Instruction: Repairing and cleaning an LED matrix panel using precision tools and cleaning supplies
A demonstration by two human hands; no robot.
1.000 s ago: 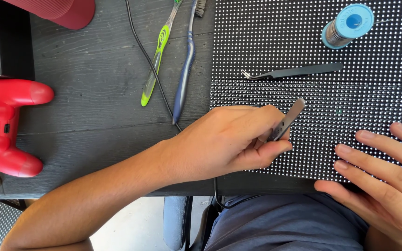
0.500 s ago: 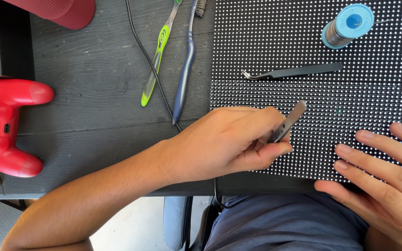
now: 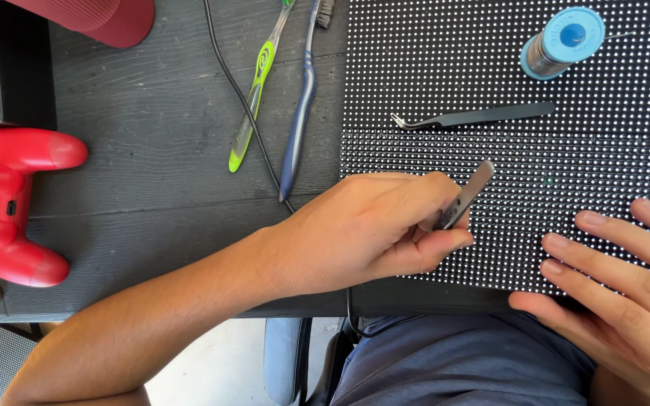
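The left hand (image 3: 385, 229) pinches slim metal tweezers (image 3: 466, 197) at mid-shank, tips low over the dotted LED panel (image 3: 430, 68) on the dark worktop (image 3: 160, 165). They look light, stiff and springy, likely slippery. The right hand (image 3: 618, 286) lies flat, released, on the panel's rigid, fragile-looking face

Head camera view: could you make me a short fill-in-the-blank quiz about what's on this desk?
1. The left hand grips a metal ____.
2. The right hand lies flat on the dotted ____.
3. The game controller is ____ in colour.
4. Two ____ lie beside the black cable.

Missing words: tweezers; panel; red; toothbrushes
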